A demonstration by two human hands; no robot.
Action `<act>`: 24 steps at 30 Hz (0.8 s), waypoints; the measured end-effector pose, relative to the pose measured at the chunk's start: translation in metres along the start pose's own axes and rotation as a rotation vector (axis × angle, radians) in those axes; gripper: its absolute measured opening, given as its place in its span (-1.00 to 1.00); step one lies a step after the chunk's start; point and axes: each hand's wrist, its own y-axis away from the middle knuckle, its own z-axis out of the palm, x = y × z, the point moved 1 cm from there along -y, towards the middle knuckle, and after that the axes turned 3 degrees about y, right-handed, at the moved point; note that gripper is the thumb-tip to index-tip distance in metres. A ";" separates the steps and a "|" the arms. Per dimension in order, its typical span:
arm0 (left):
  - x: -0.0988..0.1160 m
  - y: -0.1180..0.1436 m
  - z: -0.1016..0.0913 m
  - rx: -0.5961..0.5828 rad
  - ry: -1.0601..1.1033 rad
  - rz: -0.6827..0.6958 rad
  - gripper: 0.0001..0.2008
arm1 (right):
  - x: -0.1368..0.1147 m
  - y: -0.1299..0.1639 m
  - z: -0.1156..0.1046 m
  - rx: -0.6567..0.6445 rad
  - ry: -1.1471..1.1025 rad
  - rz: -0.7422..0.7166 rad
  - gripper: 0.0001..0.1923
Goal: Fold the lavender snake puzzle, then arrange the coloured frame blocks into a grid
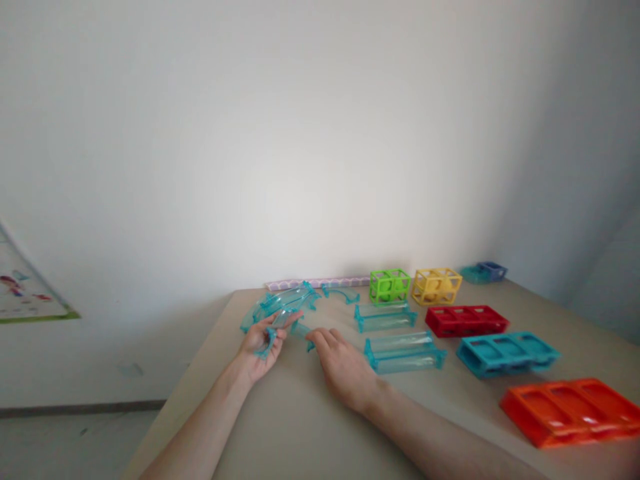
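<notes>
My left hand (263, 343) is palm up near the table's left edge, its fingers closed around a clear teal curved track piece (280, 308) that sticks up and away from it. Beside it, my right hand (343, 367) lies palm down on the table, its fingertips touching a small teal piece (303, 331); whether it grips that piece I cannot tell. Just right of that hand lie two straight clear teal track pieces, one near (404, 353) and one farther (385, 316).
On the beige table (300, 427) stand a green cube frame (389, 285), a yellow one (436, 285), red (467, 320), blue (507, 353) and orange (573, 410) flat frames, and a teal arch (341, 293). A patterned strip (320, 283) lies along the wall.
</notes>
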 end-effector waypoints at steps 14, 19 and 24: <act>-0.003 -0.005 -0.007 0.118 -0.128 0.203 -0.74 | -0.005 0.008 0.026 0.344 -1.363 0.612 -0.78; -0.010 -0.015 -0.016 0.271 -0.315 0.328 -0.88 | -0.024 0.011 0.015 0.299 -1.927 0.620 -0.81; -0.010 -0.013 -0.018 0.197 -0.325 0.339 -0.80 | -0.029 0.013 0.012 0.209 -1.820 0.547 -0.63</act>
